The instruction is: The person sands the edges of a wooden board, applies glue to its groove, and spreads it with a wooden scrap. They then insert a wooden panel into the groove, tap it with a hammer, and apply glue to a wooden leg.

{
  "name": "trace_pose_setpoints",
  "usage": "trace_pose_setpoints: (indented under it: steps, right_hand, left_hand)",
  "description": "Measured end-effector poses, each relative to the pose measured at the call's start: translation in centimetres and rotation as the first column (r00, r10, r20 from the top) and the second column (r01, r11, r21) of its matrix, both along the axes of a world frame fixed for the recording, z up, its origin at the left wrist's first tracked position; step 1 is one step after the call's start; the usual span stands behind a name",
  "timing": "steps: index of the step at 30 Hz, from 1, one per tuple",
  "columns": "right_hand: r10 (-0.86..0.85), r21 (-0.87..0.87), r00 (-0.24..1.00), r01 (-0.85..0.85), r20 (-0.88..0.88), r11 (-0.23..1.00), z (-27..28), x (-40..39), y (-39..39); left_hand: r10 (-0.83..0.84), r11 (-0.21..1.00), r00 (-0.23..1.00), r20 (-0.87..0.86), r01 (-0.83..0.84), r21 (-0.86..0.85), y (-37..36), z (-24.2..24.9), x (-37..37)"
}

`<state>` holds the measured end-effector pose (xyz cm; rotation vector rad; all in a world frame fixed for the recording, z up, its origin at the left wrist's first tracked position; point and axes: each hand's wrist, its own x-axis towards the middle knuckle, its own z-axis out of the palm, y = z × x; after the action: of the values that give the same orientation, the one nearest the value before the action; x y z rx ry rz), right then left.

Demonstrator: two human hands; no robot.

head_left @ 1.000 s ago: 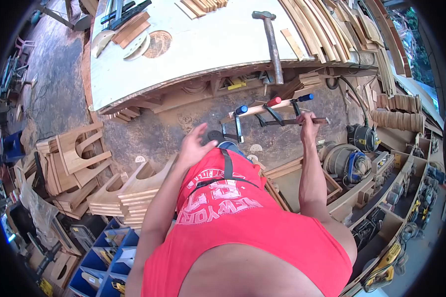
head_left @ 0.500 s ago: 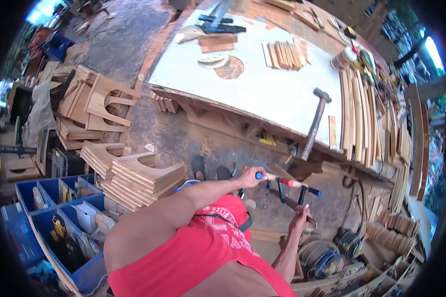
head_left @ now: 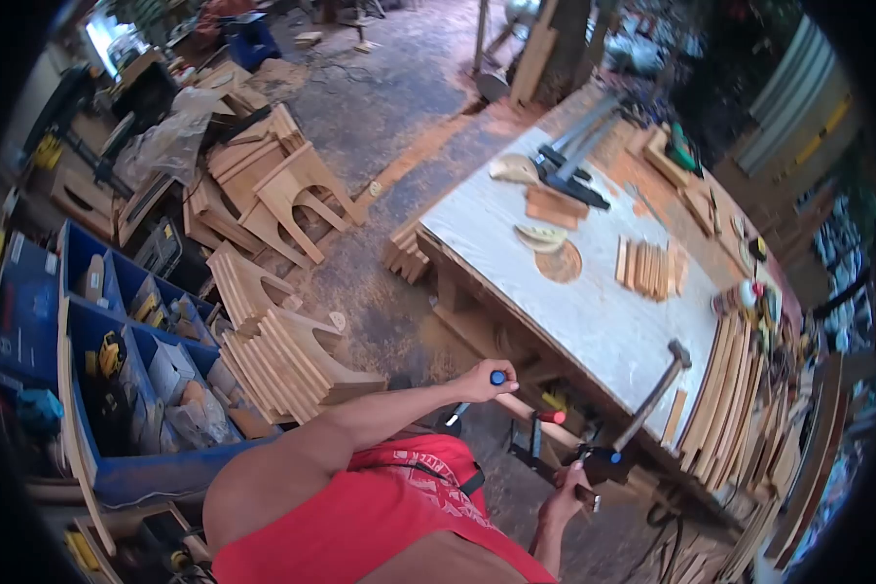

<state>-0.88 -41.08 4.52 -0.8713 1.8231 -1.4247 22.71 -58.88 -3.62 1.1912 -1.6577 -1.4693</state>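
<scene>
Workshop, head cam: L hand (head_left: 479,382) closes round blue-capped clamp (head_left: 497,378) handle; R hand (head_left: 565,501) grips the clamp bar (head_left: 545,467) lower down. Clamped wood strip (head_left: 521,407) hangs just below the bench (head_left: 594,321) edge, by the hammer (head_left: 652,394). Bare floor (head_left: 380,243) w/ open room between bench and stacked cutouts (head_left: 282,360).

Bare wood, dull metal and bright plastic in a dusty workshop

The desk (head_left: 594,321) top is pale, matt, worn board; the curved slats (head_left: 730,389) and cut stool parts (head_left: 282,360) are raw, unfinished wood. The hammer (head_left: 652,389) has a dark, dull metal head. The clamp (head_left: 535,428) shows black metal with glossy blue and red plastic knobs. The bins (head_left: 78,292) are blue plastic; the floor (head_left: 380,107) is rough and gritty.
</scene>
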Motion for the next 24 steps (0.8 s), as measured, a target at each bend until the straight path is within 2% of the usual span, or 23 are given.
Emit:
trace_pose_setpoints:
  steps: [1,3,4,5,7,9,10,11,13,14,15,16,18,20,24]
  right_hand:
    - [0.052,-0.003,0.995,-0.052,-0.087,0.999,0.8,1.7,-1.1]
    - [0.183,0.025,0.980,-0.181,-0.085,0.983,0.0,4.0,-3.4]
    - [0.256,-0.018,0.965,-0.257,-0.062,0.966,-0.4,5.3,-4.8]
    - [0.270,0.046,0.961,-0.268,-0.054,0.962,-0.4,6.9,-6.2]
    - [0.322,-0.029,0.946,-0.323,-0.032,0.946,-0.6,10.4,-9.5]
    - [0.391,-0.034,0.919,-0.392,-0.046,0.919,-2.0,13.5,-12.5]
    - [0.411,0.008,0.900,-0.414,-0.147,0.910,-2.2,15.3,-13.8]
    - [0.440,-0.014,0.882,-0.449,-0.168,0.893,-2.2,17.3,-15.1]
    - [0.545,0.009,0.814,-0.555,-0.199,0.832,-2.4,21.0,-17.4]
    - [0.590,0.034,0.776,-0.599,-0.222,0.800,-3.2,22.8,-18.7]
    - [0.634,0.069,0.735,-0.638,-0.241,0.767,-4.1,24.4,-19.5]
    - [0.685,0.113,0.694,-0.680,-0.221,0.725,-4.4,26.1,-20.5]
    - [0.694,0.060,0.664,-0.709,-0.276,0.702,-5.3,29.8,-22.0]
    - [0.704,0.007,0.642,-0.737,-0.304,0.675,-7.4,32.7,-23.0]
    - [0.708,-0.007,0.593,-0.768,-0.383,0.640,-8.4,37.4,-23.7]
  left_hand:
    - [0.047,0.999,0.999,0.001,-0.047,-0.019,-0.9,0.4,1.5]
    - [0.115,0.992,0.993,0.003,-0.115,-0.058,-2.9,0.8,4.9]
    - [0.143,0.985,0.987,-0.075,-0.149,-0.081,-4.4,-1.3,6.4]
    - [0.193,0.975,0.976,-0.103,-0.203,-0.092,-5.8,-3.1,7.9]
    - [0.294,0.950,0.956,-0.012,-0.294,-0.105,-7.8,-1.3,11.5]
    - [0.354,0.924,0.935,-0.006,-0.351,-0.152,-10.0,-1.8,15.5]
    - [0.388,0.918,0.921,0.045,-0.381,-0.113,-10.9,-0.9,17.5]
    - [0.386,0.921,0.921,0.059,-0.380,-0.083,-12.1,-1.2,19.5]
    - [0.406,0.910,0.913,0.047,-0.398,-0.119,-14.3,-3.0,23.9]
    - [0.426,0.889,0.904,0.036,-0.411,-0.200,-15.7,-5.0,26.1]
    - [0.480,0.867,0.877,0.024,-0.471,-0.163,-16.9,-6.7,28.0]
    - [0.486,0.869,0.873,0.045,-0.478,-0.128,-17.4,-6.2,29.8]
    - [0.498,0.866,0.862,0.092,-0.490,-0.101,-19.3,-6.4,33.4]
    - [0.512,0.859,0.845,0.153,-0.502,-0.104,-21.1,-9.4,36.2]
    - [0.570,0.821,0.813,0.117,-0.570,-0.036,-22.8,-13.2,40.0]
